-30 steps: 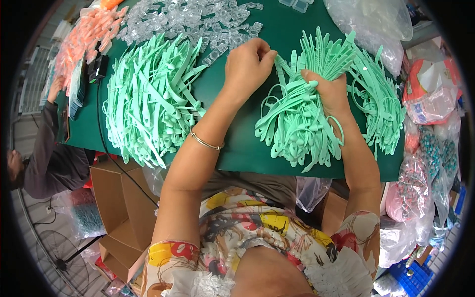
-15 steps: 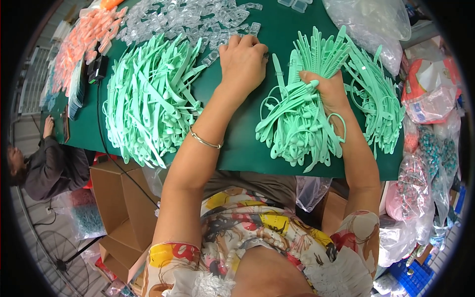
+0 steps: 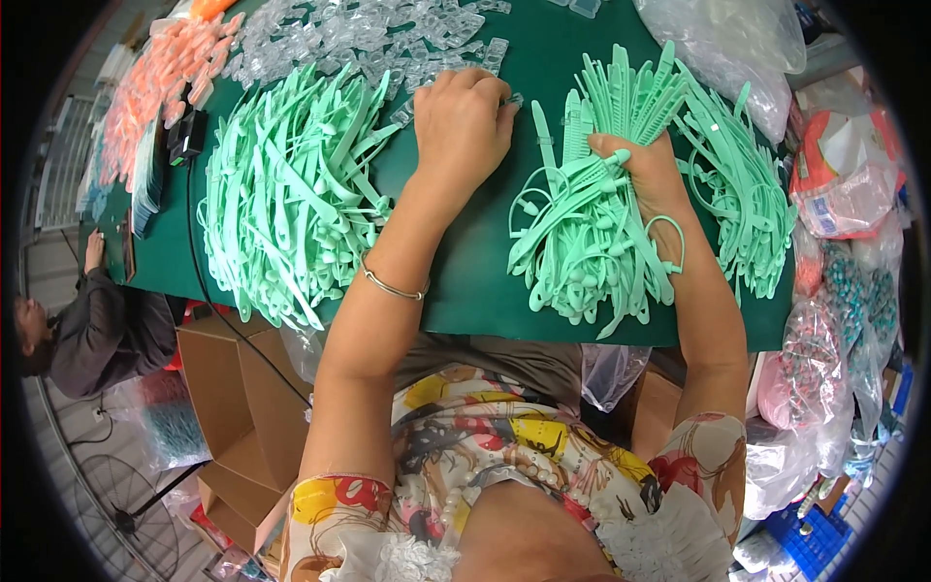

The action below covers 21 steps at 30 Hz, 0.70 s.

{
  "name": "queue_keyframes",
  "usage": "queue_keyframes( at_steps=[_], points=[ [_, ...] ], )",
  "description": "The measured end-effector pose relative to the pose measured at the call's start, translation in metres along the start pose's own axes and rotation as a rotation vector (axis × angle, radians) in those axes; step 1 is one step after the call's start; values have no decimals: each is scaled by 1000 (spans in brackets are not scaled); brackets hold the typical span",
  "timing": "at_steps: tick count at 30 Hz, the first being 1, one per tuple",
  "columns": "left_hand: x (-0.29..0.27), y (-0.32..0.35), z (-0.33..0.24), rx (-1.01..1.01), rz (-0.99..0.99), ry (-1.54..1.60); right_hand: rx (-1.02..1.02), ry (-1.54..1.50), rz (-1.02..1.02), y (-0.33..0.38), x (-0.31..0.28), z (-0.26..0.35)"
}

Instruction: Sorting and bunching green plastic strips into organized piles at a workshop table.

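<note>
Reaching farther up the green table (image 3: 465, 281), my left hand (image 3: 464, 121) curls fingers over clear clips (image 3: 388, 39); my right hand (image 3: 648, 175) stays clamped on mint straps (image 3: 582, 252).

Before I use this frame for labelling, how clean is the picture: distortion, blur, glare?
Head view: strong fisheye, the green table edge bows and a black ring cuts the corners; left hand and right hand are sharp, no motion blur; lighting is even with soft shadows; mild glare on the clear plastic bags.

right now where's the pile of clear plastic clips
In the head view the clear plastic clips lie at the table's far edge, left of centre, just beyond the left hand and above the loose green straps.
</note>
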<state>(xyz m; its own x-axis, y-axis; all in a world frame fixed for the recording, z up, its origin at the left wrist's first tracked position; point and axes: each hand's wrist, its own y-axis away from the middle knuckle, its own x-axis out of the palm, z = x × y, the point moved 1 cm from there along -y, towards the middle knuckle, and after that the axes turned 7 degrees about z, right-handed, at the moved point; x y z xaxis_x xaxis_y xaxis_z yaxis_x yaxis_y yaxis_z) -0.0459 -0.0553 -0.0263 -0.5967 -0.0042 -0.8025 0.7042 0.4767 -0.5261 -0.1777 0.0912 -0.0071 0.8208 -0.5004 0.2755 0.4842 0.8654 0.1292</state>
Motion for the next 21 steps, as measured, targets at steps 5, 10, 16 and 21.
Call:
queue_keyframes(
  at_steps=[5, 10, 16, 21],
  points=[
    [-1, -1, -12, -73, -8, 378, 34, 10, 51, -2, 4, 3],
    [2, -5, -28, -135, 56, 627, 52, 5, 84, -5, 3, 5],
    [2, -3, -37, -188, 108, 782, 34, -63, 73, -5, 4, 2],
    [7, 1, -43, -182, 82, 717, 38, -146, 78, -6, 0, 0]
  ],
)
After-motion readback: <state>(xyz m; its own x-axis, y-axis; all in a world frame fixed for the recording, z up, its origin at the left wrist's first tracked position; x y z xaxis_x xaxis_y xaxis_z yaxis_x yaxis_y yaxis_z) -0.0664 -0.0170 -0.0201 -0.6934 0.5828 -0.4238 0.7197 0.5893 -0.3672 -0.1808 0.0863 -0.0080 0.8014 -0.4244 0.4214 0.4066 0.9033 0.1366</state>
